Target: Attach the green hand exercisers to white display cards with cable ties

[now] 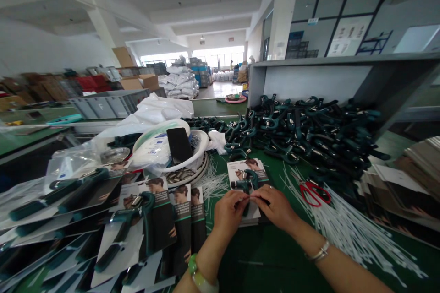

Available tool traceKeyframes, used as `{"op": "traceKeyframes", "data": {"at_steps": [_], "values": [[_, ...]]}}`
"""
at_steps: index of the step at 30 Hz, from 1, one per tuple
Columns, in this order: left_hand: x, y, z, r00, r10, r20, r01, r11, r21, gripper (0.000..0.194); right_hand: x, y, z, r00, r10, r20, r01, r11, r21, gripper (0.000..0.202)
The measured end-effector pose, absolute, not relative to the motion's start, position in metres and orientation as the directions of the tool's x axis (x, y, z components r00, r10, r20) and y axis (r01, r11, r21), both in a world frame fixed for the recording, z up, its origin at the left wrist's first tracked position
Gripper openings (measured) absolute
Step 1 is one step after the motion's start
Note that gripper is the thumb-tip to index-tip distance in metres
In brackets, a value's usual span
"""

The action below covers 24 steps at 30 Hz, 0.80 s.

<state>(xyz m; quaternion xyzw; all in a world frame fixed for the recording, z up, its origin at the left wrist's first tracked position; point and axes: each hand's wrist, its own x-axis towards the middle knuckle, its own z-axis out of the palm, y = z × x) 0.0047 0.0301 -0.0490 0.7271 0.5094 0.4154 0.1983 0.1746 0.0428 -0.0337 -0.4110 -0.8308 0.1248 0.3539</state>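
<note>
Both hands meet over a stack of printed cards (237, 170), where a dark green clamp-like tool (250, 176) lies on the top card. My left hand (229, 210) pinches something too small to make out at the tool's lower end. Its fingertips almost touch those of my right hand (277, 206), also pinched together there; a thin white strip seems to stand between them. White cable ties (357, 229) and red-handled scissors (314, 193) lie to the right. More white ties (216, 181) lie left of the stack.
Tools fastened on cards (132, 224) are piled at the left. A large heap of green tools (302, 132) fills the back right. Behind the left pile are a round white tray (199, 158) and a black phone (179, 145). More cards (402, 192) stand at the far right.
</note>
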Motion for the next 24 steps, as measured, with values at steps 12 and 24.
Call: {"op": "traceKeyframes", "data": {"at_steps": [12,24], "values": [[0.010,0.019,-0.017,0.156,0.952,0.265,0.828,-0.272,0.490,0.033,0.171,0.043,-0.041,0.043,0.805,0.592,0.615,0.445,-0.650,0.021],[-0.008,0.029,-0.045,-0.038,0.986,0.160,0.819,-0.061,0.571,0.017,0.179,0.046,-0.041,-0.576,0.714,0.398,0.597,0.700,-0.391,0.024]]}}
